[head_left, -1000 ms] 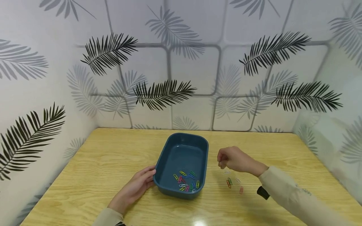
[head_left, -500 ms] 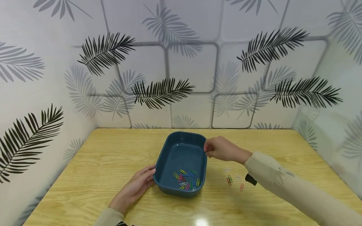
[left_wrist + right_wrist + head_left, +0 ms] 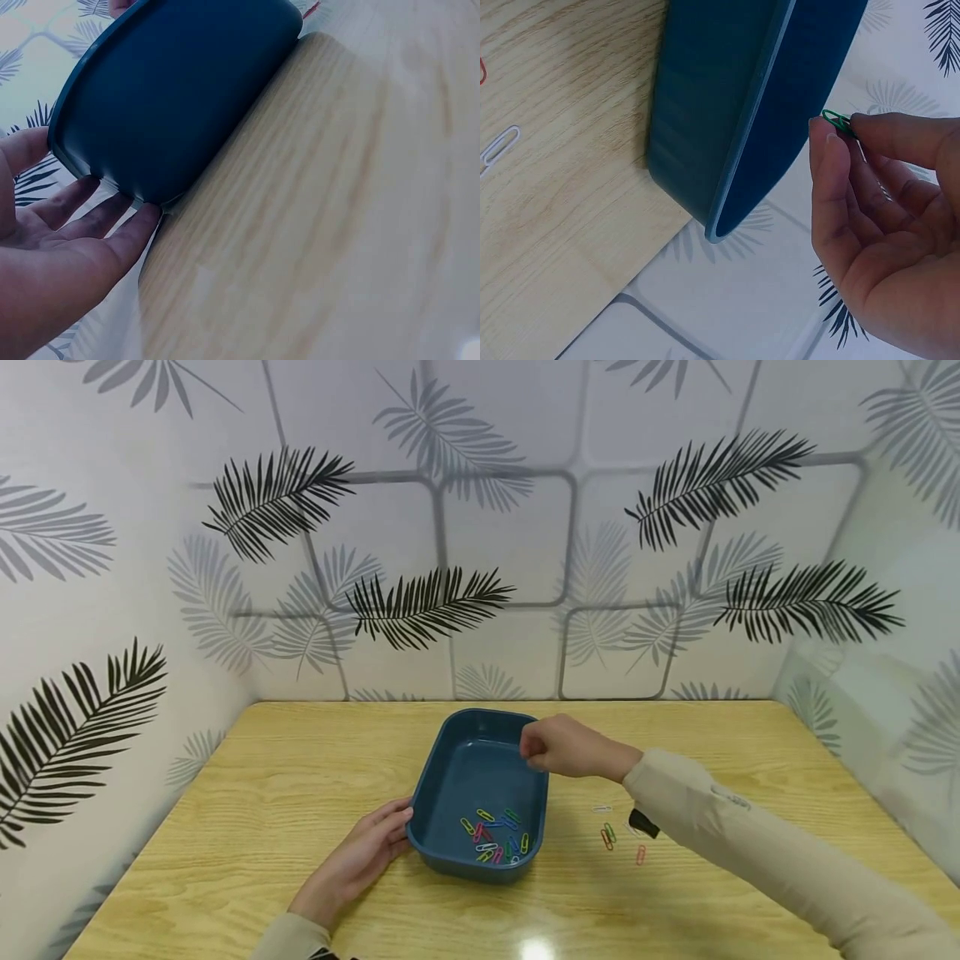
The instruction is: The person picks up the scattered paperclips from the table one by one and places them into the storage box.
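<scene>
A dark blue tray stands on the wooden table, with several coloured paper clips lying at its near end. My left hand rests its fingertips against the tray's left side near the front corner. In the left wrist view, its outstretched fingers touch the tray's outer wall. My right hand is over the tray's right rim, toward the far end. A green paper clip is pinched between its thumb and fingertips in the right wrist view; the head view hides the clip.
Several loose paper clips lie on the table right of the tray, among them a green one, a red one, a pink one and a white one. A leaf-patterned wall rises behind the table.
My right hand has moved left and a little farther back, from above the loose clips to over the tray's right rim. The left hand stays at the tray's side.
</scene>
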`<move>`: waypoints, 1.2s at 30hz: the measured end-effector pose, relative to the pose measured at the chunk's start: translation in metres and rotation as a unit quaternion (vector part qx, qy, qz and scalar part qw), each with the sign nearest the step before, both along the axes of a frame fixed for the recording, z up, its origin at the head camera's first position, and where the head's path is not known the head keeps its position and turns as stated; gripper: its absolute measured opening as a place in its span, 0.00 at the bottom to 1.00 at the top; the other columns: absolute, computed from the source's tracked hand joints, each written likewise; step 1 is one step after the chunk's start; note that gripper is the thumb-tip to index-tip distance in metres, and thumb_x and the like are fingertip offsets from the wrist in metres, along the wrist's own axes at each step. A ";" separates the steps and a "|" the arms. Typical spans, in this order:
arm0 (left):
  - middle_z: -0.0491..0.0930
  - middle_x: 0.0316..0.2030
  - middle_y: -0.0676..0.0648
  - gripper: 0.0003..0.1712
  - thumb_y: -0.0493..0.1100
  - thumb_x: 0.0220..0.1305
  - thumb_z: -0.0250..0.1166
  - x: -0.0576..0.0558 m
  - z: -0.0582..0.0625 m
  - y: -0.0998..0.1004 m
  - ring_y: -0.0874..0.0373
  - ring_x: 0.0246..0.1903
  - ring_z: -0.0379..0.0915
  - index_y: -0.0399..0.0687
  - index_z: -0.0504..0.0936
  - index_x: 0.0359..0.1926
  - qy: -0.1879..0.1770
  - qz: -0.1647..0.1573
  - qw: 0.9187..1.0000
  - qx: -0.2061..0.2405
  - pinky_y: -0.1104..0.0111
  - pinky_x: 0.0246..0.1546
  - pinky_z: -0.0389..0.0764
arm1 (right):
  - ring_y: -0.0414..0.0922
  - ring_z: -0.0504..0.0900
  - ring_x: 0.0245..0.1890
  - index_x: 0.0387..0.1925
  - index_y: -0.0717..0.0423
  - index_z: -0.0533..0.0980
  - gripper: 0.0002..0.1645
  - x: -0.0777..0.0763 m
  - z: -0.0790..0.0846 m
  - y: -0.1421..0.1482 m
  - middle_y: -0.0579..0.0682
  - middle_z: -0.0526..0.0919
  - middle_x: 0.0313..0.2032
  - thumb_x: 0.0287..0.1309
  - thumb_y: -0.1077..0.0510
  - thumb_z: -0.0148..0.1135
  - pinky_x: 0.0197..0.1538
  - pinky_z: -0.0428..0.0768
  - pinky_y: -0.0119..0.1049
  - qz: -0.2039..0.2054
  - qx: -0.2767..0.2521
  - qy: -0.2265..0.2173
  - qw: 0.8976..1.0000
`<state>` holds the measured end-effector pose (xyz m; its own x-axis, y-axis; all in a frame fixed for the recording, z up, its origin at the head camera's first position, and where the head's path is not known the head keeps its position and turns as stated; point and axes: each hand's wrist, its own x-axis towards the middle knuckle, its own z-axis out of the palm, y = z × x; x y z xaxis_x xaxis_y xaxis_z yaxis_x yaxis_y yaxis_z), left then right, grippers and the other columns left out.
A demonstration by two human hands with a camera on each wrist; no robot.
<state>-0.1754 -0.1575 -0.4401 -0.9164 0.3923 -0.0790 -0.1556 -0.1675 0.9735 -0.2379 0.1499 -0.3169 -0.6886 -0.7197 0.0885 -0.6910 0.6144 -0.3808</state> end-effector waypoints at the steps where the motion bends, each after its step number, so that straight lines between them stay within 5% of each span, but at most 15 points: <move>1: 0.60 0.66 0.30 0.35 0.44 0.75 0.50 0.000 0.000 0.000 0.52 0.59 0.67 0.24 0.50 0.71 0.002 -0.001 1.000 0.001 0.64 0.57 0.70 | 0.38 0.74 0.26 0.32 0.60 0.79 0.03 0.000 0.000 -0.001 0.44 0.79 0.27 0.56 0.69 0.64 0.33 0.76 0.33 0.000 0.002 -0.003 1.000; 8: 0.58 0.67 0.29 0.36 0.45 0.75 0.51 0.000 0.001 0.000 0.51 0.61 0.66 0.25 0.50 0.71 0.001 -0.003 1.000 0.000 0.64 0.59 0.69 | 0.37 0.73 0.26 0.33 0.60 0.79 0.03 -0.001 0.003 -0.006 0.43 0.78 0.26 0.56 0.69 0.63 0.33 0.75 0.32 -0.004 0.012 -0.021 1.000; 17: 0.60 0.66 0.30 0.35 0.45 0.74 0.52 0.000 0.001 0.001 0.51 0.60 0.67 0.25 0.51 0.70 -0.007 0.005 1.000 -0.004 0.63 0.58 0.69 | 0.45 0.83 0.27 0.35 0.64 0.77 0.03 0.000 -0.003 -0.014 0.53 0.82 0.29 0.60 0.71 0.61 0.25 0.82 0.35 -0.019 -0.018 -0.105 0.994; 27: 0.60 0.67 0.30 0.35 0.45 0.74 0.52 0.000 0.002 0.002 0.51 0.60 0.67 0.26 0.52 0.70 -0.008 0.008 1.000 -0.005 0.63 0.59 0.69 | 0.42 0.81 0.26 0.36 0.62 0.79 0.04 0.001 -0.001 -0.016 0.50 0.83 0.28 0.59 0.69 0.62 0.25 0.79 0.29 -0.006 0.006 -0.082 0.997; 36: 0.59 0.67 0.29 0.35 0.45 0.75 0.51 0.001 0.002 0.000 0.51 0.60 0.67 0.25 0.51 0.71 -0.006 0.008 1.000 -0.003 0.63 0.59 0.69 | 0.37 0.78 0.30 0.37 0.61 0.80 0.05 -0.002 -0.002 -0.005 0.44 0.82 0.30 0.57 0.67 0.65 0.36 0.78 0.32 0.014 0.017 -0.056 0.998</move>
<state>-0.1749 -0.1580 -0.4383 -0.9217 0.3768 -0.0922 -0.1644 -0.1644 0.9726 -0.2399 0.1454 -0.3193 -0.6728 -0.7397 -0.0127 -0.6621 0.6097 -0.4357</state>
